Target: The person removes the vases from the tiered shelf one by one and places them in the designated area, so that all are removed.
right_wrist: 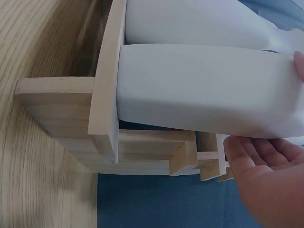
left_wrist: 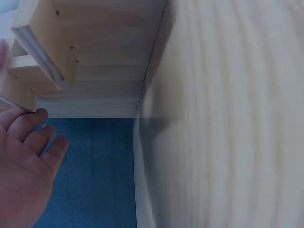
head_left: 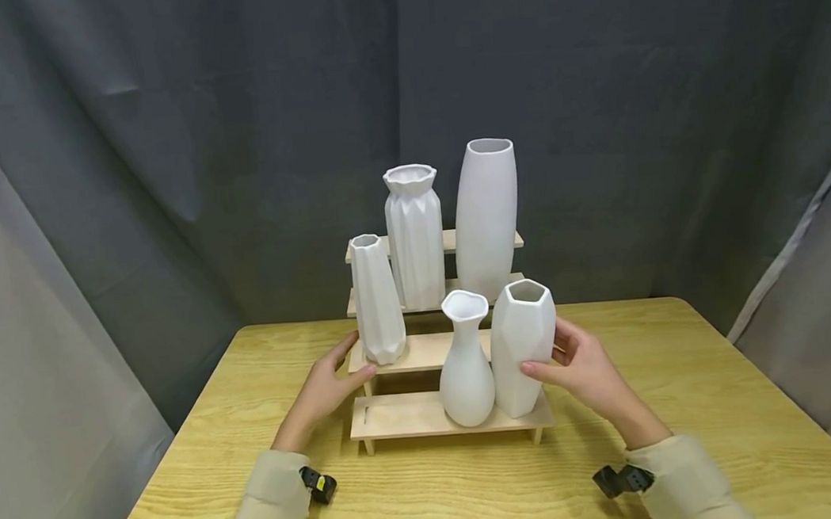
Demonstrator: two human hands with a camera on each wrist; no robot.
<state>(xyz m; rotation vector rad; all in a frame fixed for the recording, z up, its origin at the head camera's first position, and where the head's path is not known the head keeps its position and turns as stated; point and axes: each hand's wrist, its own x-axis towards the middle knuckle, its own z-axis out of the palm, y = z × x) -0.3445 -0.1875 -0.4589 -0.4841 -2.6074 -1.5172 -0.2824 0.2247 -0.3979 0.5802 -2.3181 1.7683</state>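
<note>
My right hand (head_left: 585,368) holds a white faceted vase (head_left: 524,348), thumb on its front and fingers along its right side. The vase's base meets the lowest step at its right end, as the right wrist view (right_wrist: 209,90) also shows. Left of it stands a white round-bellied vase (head_left: 467,375) with a wavy rim. At the left end of the second step, my left hand (head_left: 326,388) is beside a slim ribbed white vase (head_left: 378,305), thumb close to its base. In the left wrist view, the left fingers (left_wrist: 35,135) are loosely bent by the stand's side edge.
The light wooden stepped stand (head_left: 396,415) sits on a wood-grain table (head_left: 416,498). Higher up on it are a white pleated vase (head_left: 416,243) and a tall smooth white vase (head_left: 487,215). Dark grey curtain (head_left: 272,141) hangs behind the table.
</note>
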